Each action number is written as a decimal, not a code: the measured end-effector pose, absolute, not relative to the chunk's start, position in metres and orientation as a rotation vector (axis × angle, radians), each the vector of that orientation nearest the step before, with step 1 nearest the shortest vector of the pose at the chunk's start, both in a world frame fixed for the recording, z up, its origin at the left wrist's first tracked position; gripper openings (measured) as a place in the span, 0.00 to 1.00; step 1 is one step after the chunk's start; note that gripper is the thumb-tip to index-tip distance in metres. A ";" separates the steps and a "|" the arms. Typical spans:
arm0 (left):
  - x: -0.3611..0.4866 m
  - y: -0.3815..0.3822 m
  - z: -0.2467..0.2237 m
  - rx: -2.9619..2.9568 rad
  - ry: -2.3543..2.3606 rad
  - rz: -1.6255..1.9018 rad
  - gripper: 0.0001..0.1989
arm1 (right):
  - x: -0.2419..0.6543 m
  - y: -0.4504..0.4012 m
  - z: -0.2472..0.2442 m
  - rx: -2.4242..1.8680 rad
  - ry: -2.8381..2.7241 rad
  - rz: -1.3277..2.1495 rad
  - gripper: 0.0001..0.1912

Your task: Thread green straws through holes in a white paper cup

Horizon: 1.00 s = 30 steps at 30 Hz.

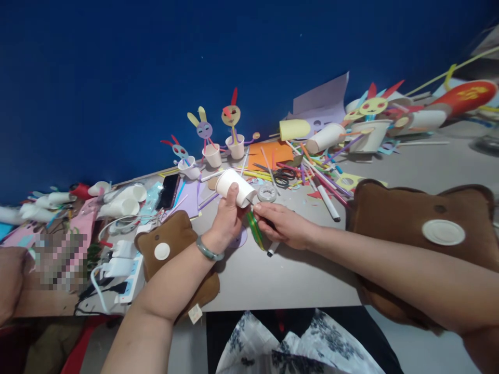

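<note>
My left hand (pixel 228 214) is wrapped round a white paper cup (pixel 233 186), which is tilted with its base towards my right hand (pixel 281 221). The fingers of that right hand are closed close to the cup's base. A thin, metallic-looking tip shows between them and the cup; the rest of what they hold is hidden. Below the cup, a green and yellow strip (pixel 255 231) hangs or lies beside my right fingers. A marker (pixel 273 248) lies on the table under the right hand. Just beyond the cup sits a roll of clear tape (pixel 267 194).
Paper-cup figures (pixel 212 155) stand along the blue wall. Black-handled scissors (pixel 285 177), orange paper (pixel 271 155) and several pens lie behind my hands. Brown cushion-like pouches (pixel 405 218) flank my arms. At left are a phone (pixel 168 191), a power strip (pixel 131 280) and another person's arm (pixel 10 283).
</note>
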<state>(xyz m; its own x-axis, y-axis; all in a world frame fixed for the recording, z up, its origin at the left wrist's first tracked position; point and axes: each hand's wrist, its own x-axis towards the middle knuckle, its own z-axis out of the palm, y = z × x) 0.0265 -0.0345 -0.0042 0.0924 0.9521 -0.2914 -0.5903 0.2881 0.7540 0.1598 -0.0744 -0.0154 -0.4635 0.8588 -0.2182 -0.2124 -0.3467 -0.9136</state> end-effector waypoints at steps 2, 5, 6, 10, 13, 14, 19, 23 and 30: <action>0.027 -0.036 -0.002 0.505 0.881 1.226 0.22 | 0.160 -0.074 -0.017 -0.949 -1.165 1.856 0.22; 0.028 -0.038 -0.001 0.488 0.914 1.223 0.23 | 0.161 -0.072 -0.021 -1.002 -1.315 1.686 0.24; 0.028 -0.038 -0.001 0.488 0.921 1.225 0.23 | 0.161 -0.072 -0.023 -1.027 -1.387 1.599 0.25; 0.028 -0.039 -0.002 0.502 0.932 1.246 0.22 | 0.165 -0.068 -0.027 -1.142 -1.651 1.180 0.22; 0.028 -0.042 -0.002 0.565 0.916 1.247 0.22 | 0.167 -0.067 -0.025 -1.174 -1.758 0.952 0.18; 0.028 -0.044 -0.002 0.600 0.906 1.246 0.22 | 0.168 -0.066 -0.024 -1.165 -1.776 0.921 0.17; 0.029 -0.049 0.000 0.700 0.882 1.245 0.24 | 0.166 -0.065 -0.022 -1.113 -1.733 1.036 0.17; 0.028 -0.048 -0.003 0.660 0.904 1.241 0.25 | 0.166 -0.066 -0.023 -1.162 -1.721 1.077 0.19; 0.024 -0.033 -0.008 0.636 0.925 1.365 0.29 | 0.169 -0.067 -0.020 -1.275 -1.845 0.863 0.16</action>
